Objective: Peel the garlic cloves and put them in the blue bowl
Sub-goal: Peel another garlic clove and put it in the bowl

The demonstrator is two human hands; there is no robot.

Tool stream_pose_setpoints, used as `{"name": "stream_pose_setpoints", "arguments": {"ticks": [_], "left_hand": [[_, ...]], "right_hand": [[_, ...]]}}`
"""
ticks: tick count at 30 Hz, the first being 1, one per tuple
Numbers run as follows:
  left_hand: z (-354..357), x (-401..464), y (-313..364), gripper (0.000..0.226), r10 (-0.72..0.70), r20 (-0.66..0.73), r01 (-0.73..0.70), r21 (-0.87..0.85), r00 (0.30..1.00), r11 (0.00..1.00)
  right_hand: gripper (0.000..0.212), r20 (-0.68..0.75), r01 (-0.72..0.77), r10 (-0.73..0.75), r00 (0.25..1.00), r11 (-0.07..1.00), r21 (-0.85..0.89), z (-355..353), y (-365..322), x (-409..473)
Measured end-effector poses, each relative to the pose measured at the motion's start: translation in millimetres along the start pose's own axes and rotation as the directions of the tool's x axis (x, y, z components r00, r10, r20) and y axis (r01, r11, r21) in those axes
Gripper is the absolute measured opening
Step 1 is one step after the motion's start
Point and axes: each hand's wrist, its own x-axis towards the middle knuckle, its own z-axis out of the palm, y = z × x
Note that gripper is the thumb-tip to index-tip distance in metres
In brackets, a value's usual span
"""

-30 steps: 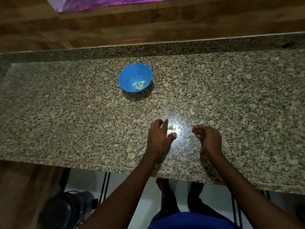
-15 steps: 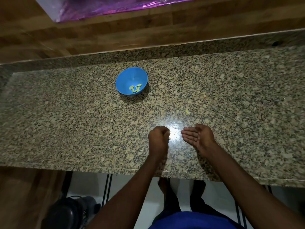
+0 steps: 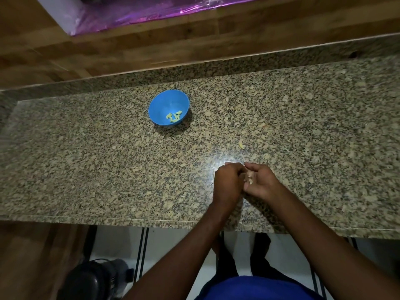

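The blue bowl point(image 3: 156, 105) stands on the granite counter point(image 3: 86, 161), far left of my hands, with several peeled yellow cloves point(image 3: 174, 117) inside. One loose pale clove point(image 3: 241, 145) lies on the counter just beyond my hands. My right hand point(image 3: 265, 185) is turned palm up and cupped, with pale garlic pieces point(image 3: 250, 177) lying in it. My left hand point(image 3: 226, 184) is pressed against it, its curled fingers pinching at those pieces. What the left fingertips hold is mostly hidden.
A wooden wall point(image 3: 194, 46) rises behind the counter, with shiny purple foil point(image 3: 151, 9) above it. The counter's front edge runs just below my wrists. A dark rounded object point(image 3: 95, 280) sits on the floor at lower left.
My left hand gathered the small pieces from the counter into a fist and brought them to my right hand, which turned palm up. Both hands now touch.
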Motion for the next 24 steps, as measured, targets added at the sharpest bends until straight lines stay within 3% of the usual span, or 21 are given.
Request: {"name": "stream_pose_setpoints", "arguments": {"ticks": [3,7,10,13,16,20,24], "left_hand": [[-7,-1,5,0.009,-0.021,-0.062,0.018,-0.051,0.998,0.999],[-28,1,-13,0.019,-0.145,-0.211,0.076,-0.303,0.967,0.95],[-32,5,-58,0.026,-0.175,-0.316,0.132,-0.152,0.932,0.98],[-4,-6,-92,0.059,-0.116,-0.123,0.134,0.145,0.986,0.98],[29,-26,-93,0.076,-0.078,-0.041,0.085,0.242,0.996,0.966],[58,-30,-65,0.08,0.05,0.039,-0.059,0.286,0.998,0.956],[75,-23,-54,0.061,0.219,0.161,-0.264,0.358,0.962,0.896]], "right_hand": [[0.032,0.025,-0.004,0.002,1.0,0.996,0.091,-3,1,-3],[0.047,0.049,0.037,-0.038,0.998,0.999,0.03,-15,-6,-4],[0.052,0.04,0.077,-0.077,0.996,0.997,0.01,-32,-16,-6],[0.052,0.041,0.104,-0.105,0.994,0.994,0.042,-43,-21,-4],[0.053,0.056,0.111,-0.115,0.992,0.992,0.061,-46,-20,-4],[0.054,0.084,0.118,-0.127,0.988,0.988,0.101,-52,-20,-7],[0.051,0.087,0.128,-0.143,0.986,0.98,0.154,-60,-27,-11]]}}
